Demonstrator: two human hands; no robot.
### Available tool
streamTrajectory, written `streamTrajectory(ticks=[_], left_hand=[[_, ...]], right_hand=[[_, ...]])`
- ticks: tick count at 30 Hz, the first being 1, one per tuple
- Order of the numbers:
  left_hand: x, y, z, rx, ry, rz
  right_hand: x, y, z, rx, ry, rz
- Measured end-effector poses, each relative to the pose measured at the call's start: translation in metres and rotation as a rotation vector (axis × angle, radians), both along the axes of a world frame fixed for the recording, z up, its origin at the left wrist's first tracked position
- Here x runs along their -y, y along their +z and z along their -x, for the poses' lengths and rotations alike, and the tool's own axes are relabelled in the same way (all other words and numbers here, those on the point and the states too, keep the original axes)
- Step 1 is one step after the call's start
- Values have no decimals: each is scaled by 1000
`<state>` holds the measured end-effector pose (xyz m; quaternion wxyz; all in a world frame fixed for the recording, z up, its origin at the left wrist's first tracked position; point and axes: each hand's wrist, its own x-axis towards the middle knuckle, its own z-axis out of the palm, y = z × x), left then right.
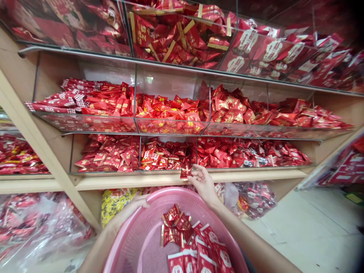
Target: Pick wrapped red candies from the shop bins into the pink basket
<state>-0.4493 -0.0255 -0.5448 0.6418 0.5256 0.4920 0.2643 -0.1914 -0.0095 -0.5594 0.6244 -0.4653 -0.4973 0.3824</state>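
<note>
My left hand (132, 208) grips the left rim of a pink plastic basket (153, 204), its fingers curled over the edge. Inside the basket lie several dark red wrapped packets (173, 233) and, to the right, a heap of red packets with white ends (203, 254). My right hand (202, 182) is above the far right rim, in front of the lowest shelf. Between its thumb and fingers it pinches a small red candy packet (185, 172) with gold edges. Just behind that packet is a bin of similar red candy packets (162, 155).
Wooden shelves (108, 184) with clear dividers and front panels hold heaps of red packets. Beneath the lowest shelf are a yellow bag (113, 204) and a clear bag of red packets (256, 199). Another plastic bag (42, 227) stands at left. Pale floor tiles (307, 231) show at right.
</note>
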Motion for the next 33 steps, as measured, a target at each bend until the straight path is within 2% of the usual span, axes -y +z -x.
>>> streamTrajectory(ticks=[3,7,16,21,24,27,31,33], left_hand=[[0,1,0,55,-6,-4],[0,0,0,58,24,36],[1,0,-3,130,-26,-12],[2,3,-3,64,-6,-29],[2,5,-2,49,-14,-18],[0,6,-2,40,-41,-31],[-2,3,0,-2,-31,-79],[-2,-1,1,-1,-28,-86]], right_hand=[[1,-7,8,-139,-11,37],[2,-11,14,-149,-25,13],[3,-9,16,-101,14,36],[2,-3,14,-170,21,69],[-2,10,12,-241,38,68],[-12,32,13,-281,55,74],[-49,66,24,-329,100,149],[-76,81,31,-273,34,123]])
